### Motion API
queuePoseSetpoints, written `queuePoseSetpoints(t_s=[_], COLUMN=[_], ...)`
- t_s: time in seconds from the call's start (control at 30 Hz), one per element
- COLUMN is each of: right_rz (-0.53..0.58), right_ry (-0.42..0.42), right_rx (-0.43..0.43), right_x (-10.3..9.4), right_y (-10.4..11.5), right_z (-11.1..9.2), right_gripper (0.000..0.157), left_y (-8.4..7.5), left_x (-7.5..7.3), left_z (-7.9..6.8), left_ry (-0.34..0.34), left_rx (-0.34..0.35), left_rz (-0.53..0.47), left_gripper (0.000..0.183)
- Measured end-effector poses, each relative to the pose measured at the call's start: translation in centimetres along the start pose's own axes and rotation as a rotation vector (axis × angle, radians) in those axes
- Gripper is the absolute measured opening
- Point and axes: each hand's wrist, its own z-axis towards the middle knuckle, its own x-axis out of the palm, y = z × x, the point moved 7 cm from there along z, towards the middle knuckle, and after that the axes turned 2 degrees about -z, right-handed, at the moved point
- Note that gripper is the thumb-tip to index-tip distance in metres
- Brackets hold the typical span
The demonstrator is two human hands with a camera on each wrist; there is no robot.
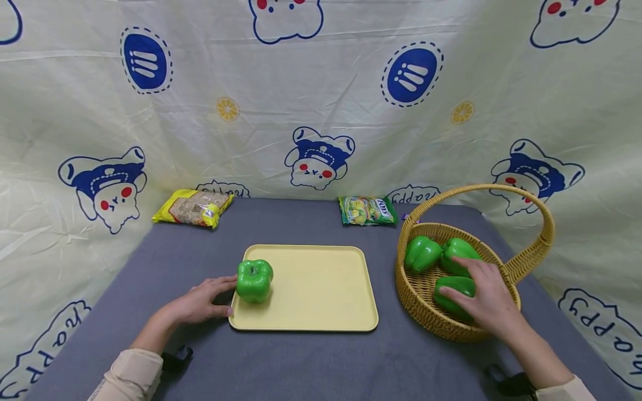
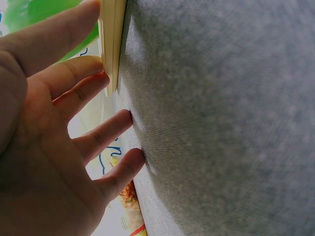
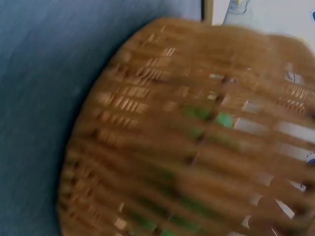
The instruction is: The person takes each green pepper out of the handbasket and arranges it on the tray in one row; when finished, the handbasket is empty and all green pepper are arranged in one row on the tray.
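Observation:
A glossy green bell pepper [image 1: 254, 281] stands on the left end of a pale yellow tray [image 1: 321, 289]. My left hand [image 1: 207, 301] lies at the tray's left edge, fingers extended; in the left wrist view, fingertips [image 2: 101, 81] meet the tray's side while others touch the cloth. My right hand [image 1: 485, 294] reaches over a wicker basket [image 1: 426, 317], thumb and fingers spread. Below its thumb lies the nearest green pepper [image 1: 453, 295]. Two more, a left pepper [image 1: 422, 254] and a back pepper [image 1: 458, 255], lie farther in. Only basket weave [image 3: 147, 123] fills most of the right wrist view.
The basket's tall handle [image 1: 544, 223] arches over its back and right side. At the table's far edge lie a yellow snack bag [image 1: 194, 208] and a green packet [image 1: 368, 211]. A printed curtain [image 1: 321, 83] hangs behind the grey tablecloth [image 1: 301, 362].

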Motion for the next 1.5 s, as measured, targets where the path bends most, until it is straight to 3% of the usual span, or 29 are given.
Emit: queuePoseSetpoints(t_s=[0.53, 0.87, 1.5], right_rz=[-0.104, -0.121, -0.163], right_ry=[0.267, 0.364, 0.491], right_rx=[0.148, 0.188, 0.148], right_x=[1.2, 1.4, 1.9], right_y=[-4.8, -5.9, -6.4], right_z=[-0.3, -0.6, -0.8], right_gripper=[0.083, 0.091, 0.093], left_y=[0.1, 0.2, 0.1], left_x=[0.0, 0.1, -0.1], left_z=[0.0, 0.0, 0.0], left_ry=[-0.005, -0.001, 0.002], left_rx=[0.012, 0.007, 0.007], left_rz=[-0.002, -0.012, -0.004], left_gripper=[0.067, 0.067, 0.067])
